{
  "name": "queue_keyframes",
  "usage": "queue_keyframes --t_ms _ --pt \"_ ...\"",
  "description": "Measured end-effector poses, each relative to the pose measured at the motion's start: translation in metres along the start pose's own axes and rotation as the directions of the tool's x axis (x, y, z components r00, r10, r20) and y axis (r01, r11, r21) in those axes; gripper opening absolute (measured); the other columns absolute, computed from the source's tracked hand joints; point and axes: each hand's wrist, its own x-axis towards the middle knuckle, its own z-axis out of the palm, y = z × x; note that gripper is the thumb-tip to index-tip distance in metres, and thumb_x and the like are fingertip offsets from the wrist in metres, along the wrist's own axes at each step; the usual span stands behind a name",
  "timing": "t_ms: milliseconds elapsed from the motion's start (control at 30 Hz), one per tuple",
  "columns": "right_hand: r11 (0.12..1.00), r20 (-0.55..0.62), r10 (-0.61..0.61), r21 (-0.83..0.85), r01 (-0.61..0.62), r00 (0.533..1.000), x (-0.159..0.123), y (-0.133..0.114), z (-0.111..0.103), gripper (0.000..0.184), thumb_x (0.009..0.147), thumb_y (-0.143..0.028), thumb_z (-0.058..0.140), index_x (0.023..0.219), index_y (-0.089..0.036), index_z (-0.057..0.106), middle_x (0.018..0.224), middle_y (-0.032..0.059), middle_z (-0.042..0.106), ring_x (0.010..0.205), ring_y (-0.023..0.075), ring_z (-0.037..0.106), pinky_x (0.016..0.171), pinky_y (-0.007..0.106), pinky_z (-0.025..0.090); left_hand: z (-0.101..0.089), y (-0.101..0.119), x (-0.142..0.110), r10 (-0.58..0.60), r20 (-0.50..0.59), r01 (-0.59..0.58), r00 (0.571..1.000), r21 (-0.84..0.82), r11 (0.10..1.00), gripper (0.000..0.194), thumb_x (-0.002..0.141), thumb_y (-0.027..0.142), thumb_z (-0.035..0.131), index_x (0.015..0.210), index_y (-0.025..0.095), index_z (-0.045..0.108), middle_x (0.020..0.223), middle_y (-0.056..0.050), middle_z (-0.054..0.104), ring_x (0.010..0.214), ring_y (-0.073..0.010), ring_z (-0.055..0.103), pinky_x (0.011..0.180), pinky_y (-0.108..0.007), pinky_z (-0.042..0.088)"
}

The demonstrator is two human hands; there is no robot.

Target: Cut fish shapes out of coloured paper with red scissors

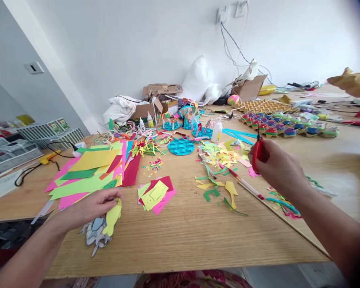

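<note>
Floral cloth [192, 280]: nearest the camera, below the table's near edge, cut off by the bottom of the view.
Table [180, 244]: near edge crosses the foreground; bare wood extends between the forearms as far as a paper pile [156, 195] and loose scraps [219, 194].
Long stick [288, 223]: slants down to the near edge, beside the right forearm.
Partly hidden: grey cutouts [93, 236], overlapped by a yellow cutout [112, 218]; scissors [258, 156], their handles mostly covered (whether the blades are parted cannot be told).
Left hand [103, 201]: fingers curled, thumb and fingertips pinching the yellow cutout's upper end.
Right hand [277, 166]: closed round the scissors' red handles, blades upward.
Yellow cutout: directly below the left fingertips, well apart from the right hand.
</note>
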Motion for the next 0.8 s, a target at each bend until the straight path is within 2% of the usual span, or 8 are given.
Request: queue_keyframes --t_ms 100,200,267,400,467,633,700,800 --pt "0.998 0.059 -0.007 -0.070 0.011 0.998 0.013 0.001 0.013 0.012 0.074 -0.023 0.053 0.086 -0.018 0.053 0.070 0.0063 0.062 0.054 0.0168 0.050 0.048 0.023 0.030 -0.002 0.001 -0.001 -0.041 -0.037 0.036 0.998 -0.132 0.991 0.025 0.080 0.041 0.043 0.084 0.019 0.054 0.067 0.003 0.043 0.060 -0.0113 0.040 0.053 -0.021 0.036" --pt "0.992 0.102 -0.015 -0.125 0.028 0.995 0.024 0.002 0.026 0.021 0.078 -0.024 0.050 0.097 -0.015 0.053 0.080 0.0125 0.064 0.060 0.0189 0.053 0.050 0.025 0.026 -0.007 0.007 -0.002 -0.080 -0.177 0.030 0.981 -0.269 0.963 0.024 0.076 0.042 0.049 0.079 0.019 0.052 0.066 0.003 0.043 0.058 -0.0107 0.042 0.051 -0.021 0.038" --pt "0.989 0.169 -0.037 -0.138 0.061 0.985 0.030 0.004 0.035 0.024 0.082 -0.028 0.043 0.098 -0.013 0.054 0.078 0.0142 0.063 0.058 0.0179 0.053 0.049 0.027 0.024 -0.011 0.011 -0.001 -0.078 -0.291 -0.015 0.954 -0.307 0.951 0.021 0.073 0.039 0.053 0.077 0.018 0.052 0.068 0.002 0.046 0.060 -0.0108 0.044 0.052 -0.021 0.039" --pt "0.979 0.335 -0.116 -0.119 0.164 0.935 0.035 0.005 0.051 0.016 0.079 -0.028 0.046 0.076 -0.017 0.057 0.064 0.0083 0.060 0.049 0.0128 0.046 0.048 0.028 0.024 -0.020 0.010 0.008 -0.131 -0.451 -0.034 0.883 -0.340 0.940 0.022 0.068 0.037 0.055 0.079 0.018 0.052 0.067 0.002 0.050 0.058 -0.0106 0.046 0.051 -0.022 0.039" --pt "0.976 0.370 -0.137 -0.109 0.189 0.919 0.033 0.003 0.053 0.013 0.077 -0.030 0.051 0.069 -0.020 0.053 0.060 0.0056 0.058 0.045 0.0116 0.043 0.047 0.028 0.024 -0.025 0.003 0.016 -0.128 -0.503 -0.020 0.854 -0.278 0.960 0.022 0.067 0.037 0.054 0.077 0.018 0.050 0.065 0.003 0.048 0.058 -0.0110 0.047 0.052 -0.023 0.041" --pt "0.980 0.337 -0.133 -0.095 0.174 0.932 0.021 -0.009 0.031 0.016 0.077 -0.031 0.057 0.070 -0.024 0.045 0.058 0.0018 0.056 0.043 0.0121 0.040 0.047 0.027 0.024 -0.044 -0.025 0.036 -0.121 -0.523 0.063 0.844 -0.127 0.990 0.018 0.066 0.030 0.049 0.080 0.019 0.048 0.056 0.005 0.040 0.051 -0.0103 0.041 0.048 -0.022 0.039" --pt "0.985 0.340 -0.135 -0.053 0.163 0.931 0.013 -0.013 0.020 0.021 0.073 -0.031 0.062 0.069 -0.024 0.043 0.052 -0.0015 0.052 0.039 0.0113 0.038 0.046 0.026 0.022 -0.052 -0.034 0.041 -0.117 -0.503 0.091 0.856 -0.077 0.993 0.017 0.065 0.028 0.048 0.078 0.018 0.050 0.058 0.004 0.042 0.051 -0.0102 0.041 0.047 -0.022 0.037" --pt "0.973 0.309 -0.229 0.044 0.227 0.923 -0.002 -0.015 0.013 0.026 0.066 -0.030 0.068 0.070 -0.026 0.043 0.050 -0.0033 0.050 0.039 0.0117 0.039 0.046 0.026 0.022 -0.058 -0.043 0.049 -0.114 -0.436 0.124 0.893 -0.005 0.992 0.017 0.063 0.026 0.046 0.077 0.017 0.053 0.062 0.003 0.046 0.054 -0.0114 0.044 0.046 -0.022 0.037"
